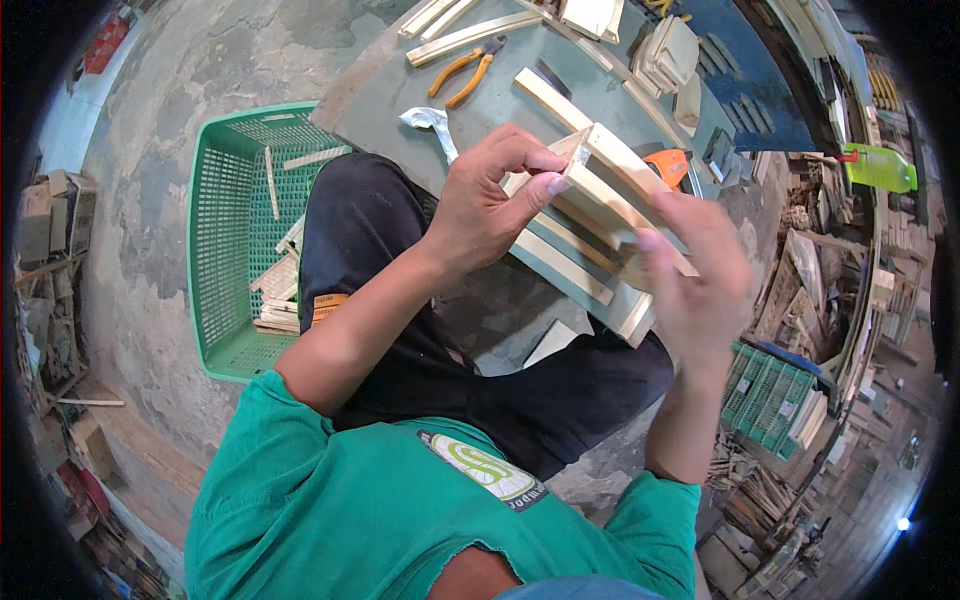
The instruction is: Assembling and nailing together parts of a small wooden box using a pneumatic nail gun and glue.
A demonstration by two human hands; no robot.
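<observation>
My left hand (pixel 490 195) pinches the near end of a pale wooden slat assembly (pixel 605 200) between thumb and fingers. Several light strips run side by side in it, slanting down to the right over the grey work table (pixel 380 105). At its right end is my right hand (pixel 700 275), smeared by motion, with thumb and fingertips against or very near the wood; whether they grip it I cannot tell. Beside the left hand, a crumpled whitish wrapper-like piece (pixel 430 122) lies on the table. An orange-and-black tool (pixel 668 168) shows partly behind the strips.
Yellow-handled pliers (pixel 468 75) and loose wooden strips (pixel 470 38) lie on the table's far side. A green plastic basket (pixel 200 240) holding wood pieces stands left of my leg. Stacked blocks (pixel 668 55) sit at the back right; a green crate (pixel 768 400) and wood scraps fill the right.
</observation>
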